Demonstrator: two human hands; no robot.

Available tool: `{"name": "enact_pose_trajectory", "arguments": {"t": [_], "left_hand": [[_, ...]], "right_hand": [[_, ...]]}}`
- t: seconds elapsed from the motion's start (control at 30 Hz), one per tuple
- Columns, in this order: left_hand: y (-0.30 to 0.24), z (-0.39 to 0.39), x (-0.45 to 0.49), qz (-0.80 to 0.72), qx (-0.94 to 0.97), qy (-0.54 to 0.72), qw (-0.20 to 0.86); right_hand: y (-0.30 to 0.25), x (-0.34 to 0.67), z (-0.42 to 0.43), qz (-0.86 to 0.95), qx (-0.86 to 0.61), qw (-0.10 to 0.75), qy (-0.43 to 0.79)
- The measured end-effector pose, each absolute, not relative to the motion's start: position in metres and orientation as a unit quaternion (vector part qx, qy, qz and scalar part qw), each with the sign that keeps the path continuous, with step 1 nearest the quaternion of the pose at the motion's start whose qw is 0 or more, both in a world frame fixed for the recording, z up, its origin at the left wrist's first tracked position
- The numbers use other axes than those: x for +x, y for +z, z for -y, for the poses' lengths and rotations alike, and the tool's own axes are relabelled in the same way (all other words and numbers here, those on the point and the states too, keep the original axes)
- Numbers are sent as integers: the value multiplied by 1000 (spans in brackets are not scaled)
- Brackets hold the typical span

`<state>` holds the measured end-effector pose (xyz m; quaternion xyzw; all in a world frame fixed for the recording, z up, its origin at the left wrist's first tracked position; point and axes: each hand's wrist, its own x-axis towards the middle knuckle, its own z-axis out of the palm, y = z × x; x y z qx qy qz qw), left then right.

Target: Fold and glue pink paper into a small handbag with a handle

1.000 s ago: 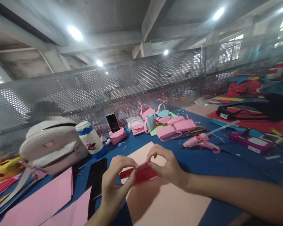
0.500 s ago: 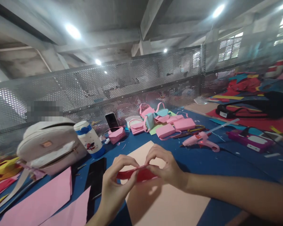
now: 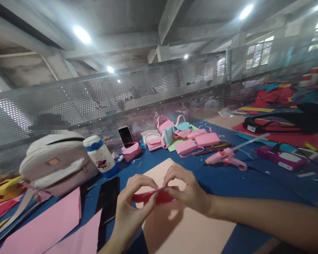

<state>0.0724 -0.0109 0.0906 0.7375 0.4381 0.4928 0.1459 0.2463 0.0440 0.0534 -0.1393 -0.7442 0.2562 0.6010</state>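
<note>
- A pink glue gun (image 3: 225, 159) lies on the blue tabletop (image 3: 228, 183) towards its right edge, well apart from the hands.
- A heap of pink paper bags (image 3: 185, 140) sits along the far edge, against the mesh screen (image 3: 148, 91). A phone (image 3: 126, 136) stands propped there too.
- A flat black phone (image 3: 108, 203) and pink sheets (image 3: 47, 225) lie towards the near left corner.
- Nothing stands between the hands and the camera.
- The left hand (image 3: 129, 215) and right hand (image 3: 188, 192) meet above a peach sheet (image 3: 180, 229) by the near edge, wrists raised.
- Thumb and fingers of each hand are pinched shut on a red paper strip (image 3: 151, 197). It is held level between them, clear of the sheet.
- A white backpack (image 3: 55, 162) lies at the left edge, its contents hidden. A capped bottle (image 3: 100, 156) stands just beside it.
</note>
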Motion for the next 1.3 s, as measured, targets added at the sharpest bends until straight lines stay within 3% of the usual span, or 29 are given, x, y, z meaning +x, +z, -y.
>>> {"name": "enact_pose_trajectory", "arguments": {"t": [1.3], "left_hand": [[88,11,72,-433,755,481,102]], "right_hand": [[56,247,-37,742,-143,593,279]]}}
